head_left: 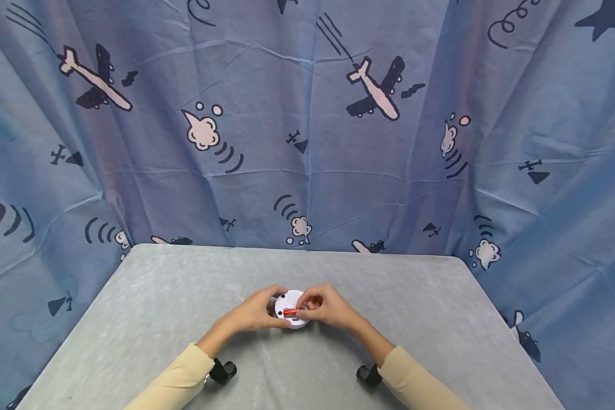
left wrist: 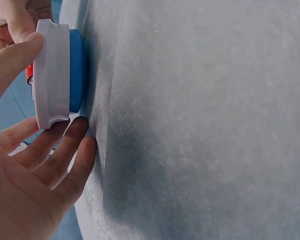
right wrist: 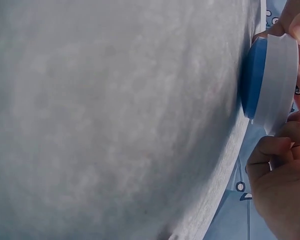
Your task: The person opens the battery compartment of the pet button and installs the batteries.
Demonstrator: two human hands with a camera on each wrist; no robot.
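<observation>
A round white device [head_left: 296, 297] with small holes in its upturned face lies on the table, its blue part [left wrist: 77, 70] facing down. My left hand [head_left: 257, 311] grips it from the left, thumb on the near rim and fingers round the far side. A red battery [head_left: 290, 312] sits at the open slot in the white face. My right hand [head_left: 330, 308] pinches the battery's right end between thumb and curled forefinger. In the right wrist view that hand [right wrist: 285, 187] partly covers the device's edge, and the battery is hidden there.
The grey table [head_left: 195, 285] has a light cloth-like top with rounded far corners. Behind it hangs a blue curtain [head_left: 266, 142] printed with planes. Each wrist carries a black camera, the left one [head_left: 223, 371] and the right one [head_left: 369, 376] both above the table.
</observation>
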